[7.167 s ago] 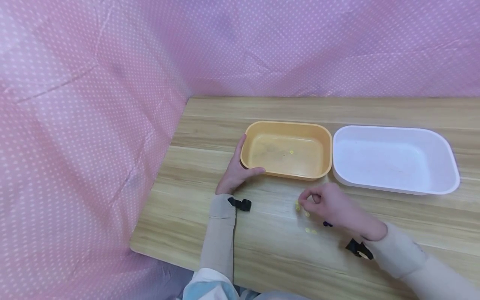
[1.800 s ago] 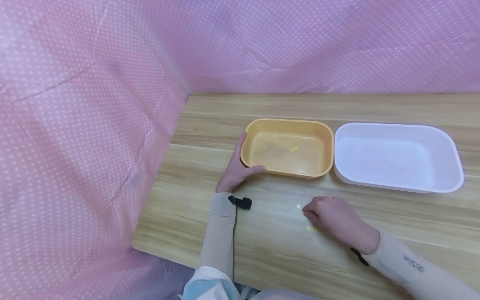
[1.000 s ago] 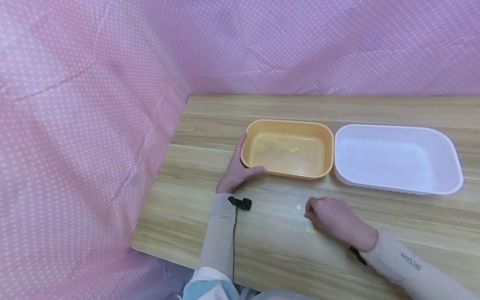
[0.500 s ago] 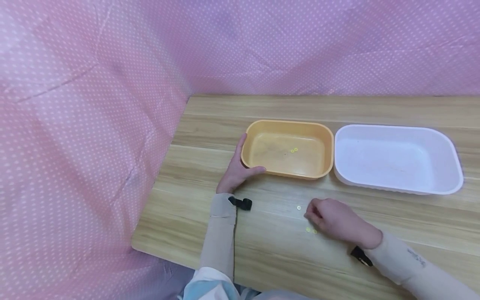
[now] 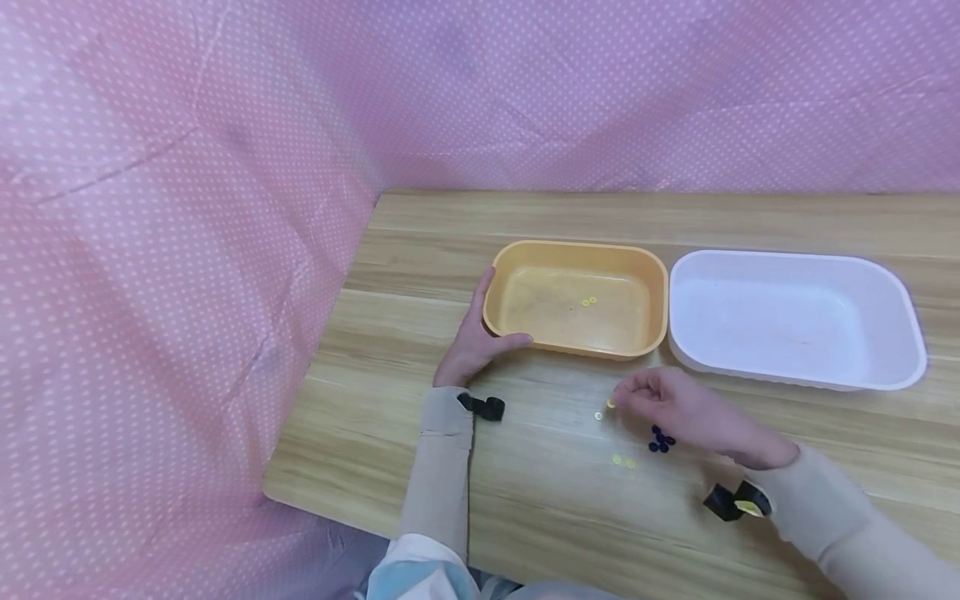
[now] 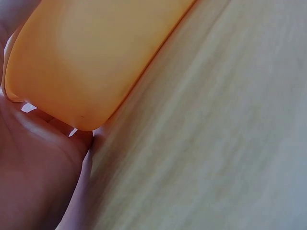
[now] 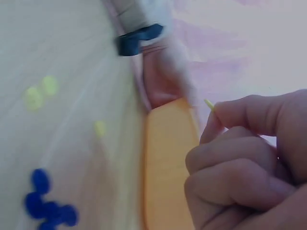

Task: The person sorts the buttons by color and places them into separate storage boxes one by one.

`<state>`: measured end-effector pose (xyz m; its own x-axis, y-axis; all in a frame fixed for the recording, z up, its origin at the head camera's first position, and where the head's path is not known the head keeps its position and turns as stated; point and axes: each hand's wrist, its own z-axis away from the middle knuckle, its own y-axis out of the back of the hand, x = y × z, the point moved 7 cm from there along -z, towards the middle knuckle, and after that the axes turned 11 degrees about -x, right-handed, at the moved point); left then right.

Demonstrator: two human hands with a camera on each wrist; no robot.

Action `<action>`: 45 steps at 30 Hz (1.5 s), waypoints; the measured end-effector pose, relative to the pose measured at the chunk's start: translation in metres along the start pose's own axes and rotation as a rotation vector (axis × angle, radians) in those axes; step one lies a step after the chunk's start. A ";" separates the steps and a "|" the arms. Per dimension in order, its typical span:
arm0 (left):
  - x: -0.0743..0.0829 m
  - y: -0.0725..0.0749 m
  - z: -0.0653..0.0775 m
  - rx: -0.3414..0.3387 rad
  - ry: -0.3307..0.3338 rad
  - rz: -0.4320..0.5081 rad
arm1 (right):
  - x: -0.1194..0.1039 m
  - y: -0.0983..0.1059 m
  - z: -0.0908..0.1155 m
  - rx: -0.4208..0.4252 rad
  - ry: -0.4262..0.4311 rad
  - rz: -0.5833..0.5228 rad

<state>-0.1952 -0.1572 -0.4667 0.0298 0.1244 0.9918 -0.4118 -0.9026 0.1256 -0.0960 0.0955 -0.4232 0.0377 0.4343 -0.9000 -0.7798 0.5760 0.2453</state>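
Observation:
My left hand holds the left end of an orange plastic tub, thumb along the near side and fingers round the far left corner. Two yellow buttons lie on the tub's floor. Between thumb and index fingertip my right hand pinches another small yellow button, raised in front of the tub. One yellow button lies just left of those fingertips, and two more yellow buttons rest nearer the body. Beneath the right hand sits a cluster of several dark blue buttons.
A larger white tub stands close beside the orange one, to its right. Both are on a wood-grain table. Pink dotted cloth hangs behind the table and along its left side.
The right hand has risen from the tabletop with a yellow button, uncovering the blue cluster. Over the longer span, the tub's yellow buttons went from one to two. The left hand stays put.

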 end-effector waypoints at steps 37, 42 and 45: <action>0.016 -0.002 0.002 -0.029 0.016 0.042 | -0.047 0.079 -0.013 0.214 -0.082 -0.171; 0.026 -0.003 0.006 -0.037 0.011 0.036 | -0.042 0.086 -0.039 0.214 -0.122 -0.009; 0.026 -0.004 0.004 -0.042 0.017 0.035 | -0.040 0.088 -0.056 0.212 -0.125 0.086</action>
<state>-0.1885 -0.1518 -0.4410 -0.0005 0.0999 0.9950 -0.4501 -0.8886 0.0890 -0.2012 0.0904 -0.3858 0.0636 0.5625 -0.8243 -0.6357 0.6596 0.4011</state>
